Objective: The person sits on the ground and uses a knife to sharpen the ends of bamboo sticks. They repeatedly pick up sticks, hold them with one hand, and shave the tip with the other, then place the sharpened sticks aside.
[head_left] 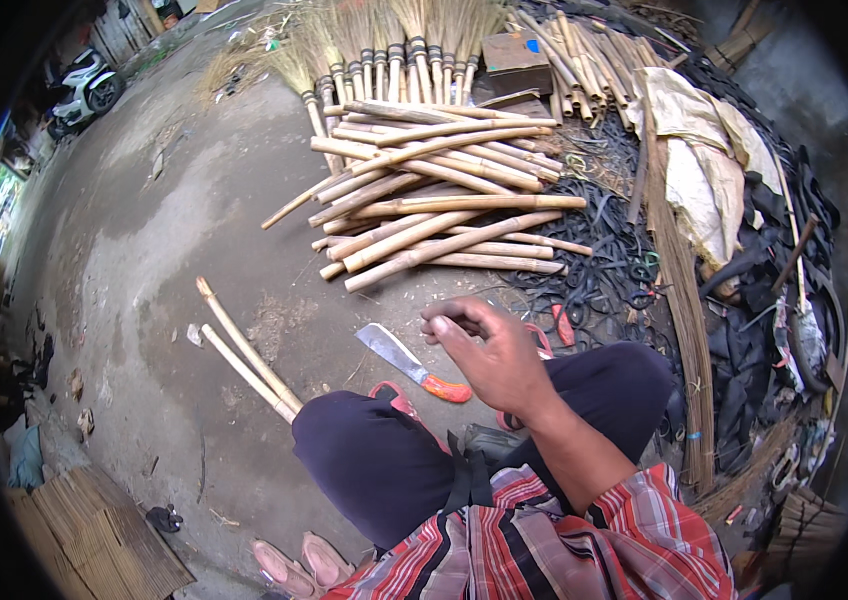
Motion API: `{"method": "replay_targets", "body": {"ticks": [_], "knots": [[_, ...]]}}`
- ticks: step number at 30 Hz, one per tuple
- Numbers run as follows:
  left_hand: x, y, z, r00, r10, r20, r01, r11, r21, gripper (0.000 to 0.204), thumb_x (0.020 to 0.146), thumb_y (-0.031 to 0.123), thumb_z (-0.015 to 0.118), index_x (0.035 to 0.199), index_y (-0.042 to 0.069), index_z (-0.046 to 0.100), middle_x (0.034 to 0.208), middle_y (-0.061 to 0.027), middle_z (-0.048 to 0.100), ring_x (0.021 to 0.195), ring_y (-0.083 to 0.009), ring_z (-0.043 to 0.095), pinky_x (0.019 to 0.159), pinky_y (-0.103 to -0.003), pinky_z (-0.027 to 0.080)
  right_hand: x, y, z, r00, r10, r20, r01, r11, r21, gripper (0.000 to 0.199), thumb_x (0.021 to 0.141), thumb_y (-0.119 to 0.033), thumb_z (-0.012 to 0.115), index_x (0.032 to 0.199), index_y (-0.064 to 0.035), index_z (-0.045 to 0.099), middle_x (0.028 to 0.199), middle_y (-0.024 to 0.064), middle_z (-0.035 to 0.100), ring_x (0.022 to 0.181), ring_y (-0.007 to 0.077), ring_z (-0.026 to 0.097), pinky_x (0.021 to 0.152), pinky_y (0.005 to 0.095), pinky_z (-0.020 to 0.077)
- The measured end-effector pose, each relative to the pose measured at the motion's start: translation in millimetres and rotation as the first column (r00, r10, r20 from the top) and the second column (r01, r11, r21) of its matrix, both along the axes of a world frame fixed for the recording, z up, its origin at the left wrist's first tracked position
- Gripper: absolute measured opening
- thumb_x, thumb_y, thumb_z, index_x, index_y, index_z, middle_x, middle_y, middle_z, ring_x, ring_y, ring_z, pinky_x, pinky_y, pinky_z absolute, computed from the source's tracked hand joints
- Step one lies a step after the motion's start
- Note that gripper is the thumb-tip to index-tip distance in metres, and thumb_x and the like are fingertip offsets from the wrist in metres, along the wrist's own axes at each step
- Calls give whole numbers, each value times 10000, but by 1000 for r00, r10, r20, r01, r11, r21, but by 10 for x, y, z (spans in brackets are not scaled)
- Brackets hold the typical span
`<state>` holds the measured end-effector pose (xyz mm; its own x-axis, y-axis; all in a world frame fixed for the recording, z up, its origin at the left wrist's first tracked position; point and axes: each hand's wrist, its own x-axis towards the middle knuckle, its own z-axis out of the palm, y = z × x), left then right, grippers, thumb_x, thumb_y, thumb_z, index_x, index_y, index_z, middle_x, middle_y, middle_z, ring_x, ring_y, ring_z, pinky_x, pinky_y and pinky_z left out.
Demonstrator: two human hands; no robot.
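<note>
- the right hand [489, 350] is held above the ground, in front of the right knee [599, 385]; its fingers are curled and its thumb is brought near them, but whether anything is pinched cannot be told.
- the left hand is not shown; its state cannot be told.
- a knife [406, 362] with a broad grey blade and an orange-red handle is laid flat on the concrete ground [144, 300], just beyond the left foot, near the right hand but untouched by it.
- two pale bamboo poles [251, 345] are placed side by side, their nearer ends hidden by the left knee [359, 440].
- a crisscrossed pile of cut poles [469, 203] is set beyond the knife.
- behind the pile, a row of brooms [397, 50] is arranged with bristles pointing away, beside a cardboard box [517, 62].
- to the right, black strips [594, 250] are heaped, and a long bundle of thin sticks [681, 330] is laid across them, near a whitish sack [709, 175].
- at lower left, pink sandals [284, 570] are seen.
</note>
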<state>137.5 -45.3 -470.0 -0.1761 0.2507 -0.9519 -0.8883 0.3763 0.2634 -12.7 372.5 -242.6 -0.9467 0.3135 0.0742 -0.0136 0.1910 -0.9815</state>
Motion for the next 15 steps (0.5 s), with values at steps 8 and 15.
{"method": "replay_targets", "body": {"ticks": [8, 15], "knots": [[-417, 416, 50, 990, -123, -66, 128, 989, 77, 480, 1023, 342, 562, 1293, -52, 611, 1164, -96, 714, 1045, -177, 671, 927, -318, 519, 2213, 1021, 58, 647, -756, 99, 758, 652, 15, 323, 1061, -284, 501, 882, -39, 608, 736, 37, 613, 589, 93, 556, 553, 222, 435], [-573, 631, 83, 976, -199, -83, 207, 974, 91, 470, 1016, 328, 565, 1289, -53, 609, 1154, -99, 715, 1037, -177, 674, 920, -315, 521, 4524, 526, -1563, -99, 113, 989, 115, 988, -102, 357, 824, -247, 634, 1057, 0, 744, 932, 202, 730, 838, 319, 702, 738, 430, 544]]}}
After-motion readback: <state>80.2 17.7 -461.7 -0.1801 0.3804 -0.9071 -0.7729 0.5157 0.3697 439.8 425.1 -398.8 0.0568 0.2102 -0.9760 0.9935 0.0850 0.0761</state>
